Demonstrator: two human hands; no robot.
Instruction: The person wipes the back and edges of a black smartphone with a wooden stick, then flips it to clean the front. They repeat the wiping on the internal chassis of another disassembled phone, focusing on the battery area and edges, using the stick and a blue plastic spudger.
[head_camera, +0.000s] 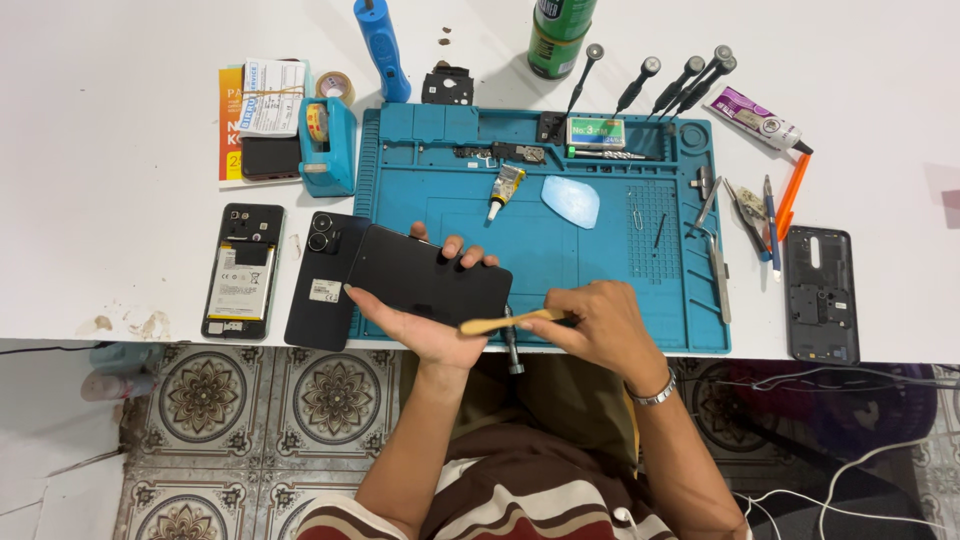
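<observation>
A flat black rectangular smartphone (430, 280) rests in the cupped left hand (425, 325) at the near edge of a teal silicone repair mat (600, 260), fingertips curling over the phone's far edge and thumb along its near-left side. Its long axis runs left to right, tilted slightly down toward the right. The right hand (600, 325) is pinched around a thin pale wooden pry stick (505, 322), which points leftward so its tip meets the phone's near long edge, just above the left palm. A dark metal screwdriver (512, 345) stands just below the stick; what holds it cannot be made out. Immediately left of the gripped phone lie a black phone back cover (322, 280) and an opened handset with exposed battery (242, 270). The exact contact point between stick and phone is hidden by the left thumb's base.
</observation>
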